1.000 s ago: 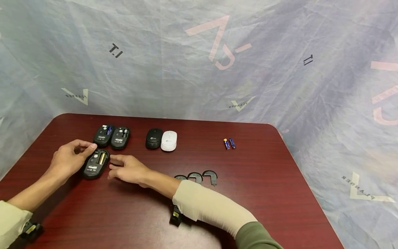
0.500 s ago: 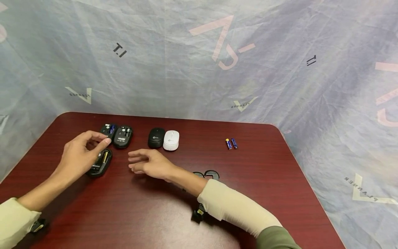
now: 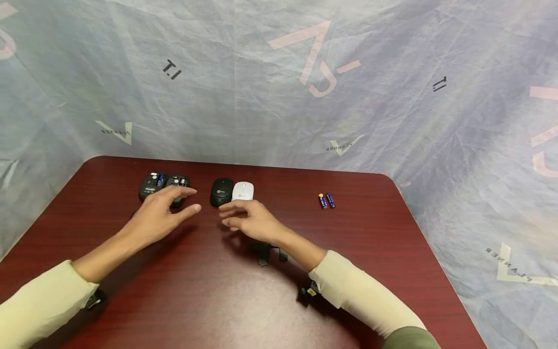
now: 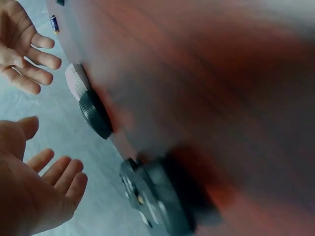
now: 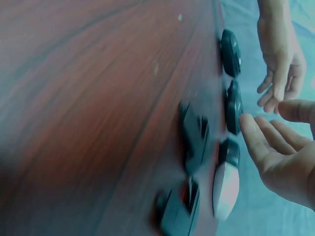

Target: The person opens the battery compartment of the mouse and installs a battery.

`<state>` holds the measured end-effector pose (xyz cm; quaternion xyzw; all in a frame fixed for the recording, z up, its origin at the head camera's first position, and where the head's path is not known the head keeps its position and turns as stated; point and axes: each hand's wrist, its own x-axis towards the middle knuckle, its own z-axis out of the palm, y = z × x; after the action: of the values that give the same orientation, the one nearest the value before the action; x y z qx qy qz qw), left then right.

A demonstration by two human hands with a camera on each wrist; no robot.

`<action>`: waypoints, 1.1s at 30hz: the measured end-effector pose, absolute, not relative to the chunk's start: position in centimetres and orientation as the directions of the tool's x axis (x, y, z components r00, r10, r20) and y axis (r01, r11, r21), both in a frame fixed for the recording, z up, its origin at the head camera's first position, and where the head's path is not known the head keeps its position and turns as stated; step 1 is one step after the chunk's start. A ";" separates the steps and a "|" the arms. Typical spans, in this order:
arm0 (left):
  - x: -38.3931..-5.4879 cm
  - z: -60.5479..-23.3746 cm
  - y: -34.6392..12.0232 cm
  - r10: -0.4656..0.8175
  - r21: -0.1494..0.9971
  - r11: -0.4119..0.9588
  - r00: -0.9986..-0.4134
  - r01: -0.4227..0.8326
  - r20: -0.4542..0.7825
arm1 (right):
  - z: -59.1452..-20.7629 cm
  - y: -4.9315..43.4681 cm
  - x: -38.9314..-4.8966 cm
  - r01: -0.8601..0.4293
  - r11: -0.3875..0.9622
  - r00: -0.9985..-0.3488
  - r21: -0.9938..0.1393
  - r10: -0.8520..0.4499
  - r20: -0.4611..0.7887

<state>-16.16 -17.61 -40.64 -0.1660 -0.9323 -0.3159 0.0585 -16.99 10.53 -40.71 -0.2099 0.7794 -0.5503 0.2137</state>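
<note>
Red table; black mouse, white mouse near far edge; left grip, right grip unclenched, gap between.

From above, my left hand hides nearly all the nearest mouse, blurred at the left wrist; my right hand covers the white mouse in part.

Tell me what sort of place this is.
Probably an improvised indoor recording booth: printed fabric hangs behind a reddish table, and a wrist camera sits by the right sleeve.
</note>
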 end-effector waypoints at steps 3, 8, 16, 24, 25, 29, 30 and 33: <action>-17.0 -40.6 -16.4 0.343 0.537 0.749 -0.921 0.388 0.187 | -40.8 12.0 -17.5 -0.176 0.400 -0.836 -0.899 -0.544 -0.078; -18.4 -40.9 -14.4 0.448 0.464 0.744 -0.874 0.481 0.189 | -40.7 14.1 -18.6 -0.260 0.541 -0.866 -0.800 -0.497 -0.055; -19.8 -41.4 -11.8 0.534 0.329 0.755 -0.823 0.567 0.194 | -40.8 16.1 -20.7 -0.284 0.630 -0.889 -0.723 -0.456 -0.048; -20.8 -42.6 -10.2 0.596 0.196 0.759 -0.784 0.621 0.174 | -41.7 16.7 -22.4 -0.412 0.707 -0.828 -0.575 -0.554 -0.086; -21.0 -42.8 -10.0 0.598 0.185 0.760 -0.782 0.623 0.173 | -41.8 16.7 -22.5 -0.430 0.714 -0.820 -0.552 -0.565 -0.093; -21.5 -43.2 -9.5 0.603 0.142 0.768 -0.780 0.624 0.165 | -42.4 16.6 -22.9 -0.476 0.717 -0.786 -0.509 -0.607 -0.119; -21.6 -43.3 -9.3 0.605 0.130 0.770 -0.779 0.625 0.164 | -42.5 16.5 -23.0 -0.483 0.714 -0.779 -0.506 -0.614 -0.123; -21.8 -43.4 -8.9 0.608 0.107 0.772 -0.778 0.626 0.159 | -42.5 16.2 -23.1 -0.489 0.710 -0.763 -0.507 -0.630 -0.146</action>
<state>-21.80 -8.90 -43.35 -0.3284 -0.9396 -0.0771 0.0574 -23.10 16.17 -42.50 -0.3068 0.9114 -0.2255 0.1559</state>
